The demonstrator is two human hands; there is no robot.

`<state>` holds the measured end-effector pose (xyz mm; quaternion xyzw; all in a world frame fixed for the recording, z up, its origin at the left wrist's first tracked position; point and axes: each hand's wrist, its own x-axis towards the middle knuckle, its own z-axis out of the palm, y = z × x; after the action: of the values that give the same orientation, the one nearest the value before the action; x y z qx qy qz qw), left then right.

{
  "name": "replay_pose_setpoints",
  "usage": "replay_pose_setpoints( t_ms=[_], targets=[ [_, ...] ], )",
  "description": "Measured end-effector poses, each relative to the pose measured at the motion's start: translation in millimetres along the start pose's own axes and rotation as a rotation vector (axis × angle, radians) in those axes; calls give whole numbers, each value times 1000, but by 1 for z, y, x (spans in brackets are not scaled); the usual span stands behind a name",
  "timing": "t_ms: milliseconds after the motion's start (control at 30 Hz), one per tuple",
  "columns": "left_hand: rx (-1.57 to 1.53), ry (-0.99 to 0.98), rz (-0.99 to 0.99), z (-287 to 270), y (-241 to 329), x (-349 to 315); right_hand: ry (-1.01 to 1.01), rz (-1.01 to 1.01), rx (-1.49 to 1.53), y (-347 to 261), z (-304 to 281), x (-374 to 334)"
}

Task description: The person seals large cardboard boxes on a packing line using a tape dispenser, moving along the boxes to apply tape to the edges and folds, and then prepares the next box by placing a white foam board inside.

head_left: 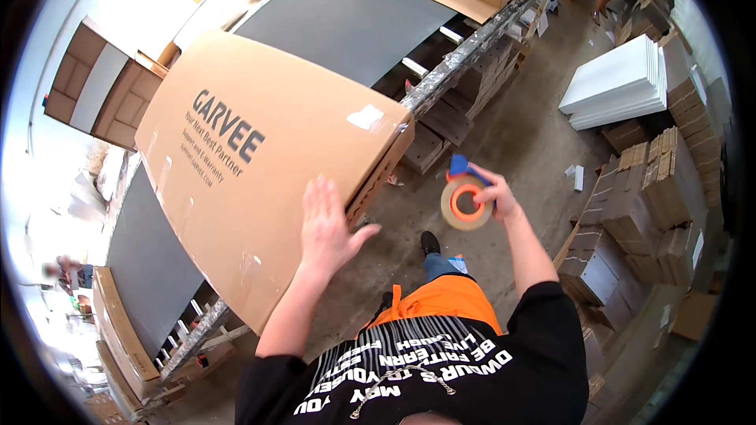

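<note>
Evidently, our spread left hand (324, 228) is resting on the large brown cardboard carton (272, 138) across the near edge of the dark conveyor belt (354, 20), our right hand (499, 193) gripping the blue, orange-cored tape dispenser (450, 208); we should be pressing evenly.

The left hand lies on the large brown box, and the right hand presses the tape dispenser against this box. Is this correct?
Not quite: in the head view, the right hand holds the tape dispenser apart from the large brown box. The left hand does lie on it.
</note>
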<state>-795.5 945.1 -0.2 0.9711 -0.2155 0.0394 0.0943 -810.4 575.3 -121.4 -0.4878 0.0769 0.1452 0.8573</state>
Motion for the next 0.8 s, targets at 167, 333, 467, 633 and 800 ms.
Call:
replay_pose_setpoints(
  t_ms=[167,333,467,633,800],
  targets=[
    [72,112,7,62,17,140,-223,34,73,-97,13,112],
    [199,86,23,64,26,151,-339,122,20,-149,13,211],
    [141,93,35,62,24,157,-510,464,-295,-151,28,256],
    [89,104,-1,55,18,151,-564,423,-375,-133,21,148],
    [-729,98,-184,28,-1,163,-333,302,-115,-5,58,22]
  ],
)
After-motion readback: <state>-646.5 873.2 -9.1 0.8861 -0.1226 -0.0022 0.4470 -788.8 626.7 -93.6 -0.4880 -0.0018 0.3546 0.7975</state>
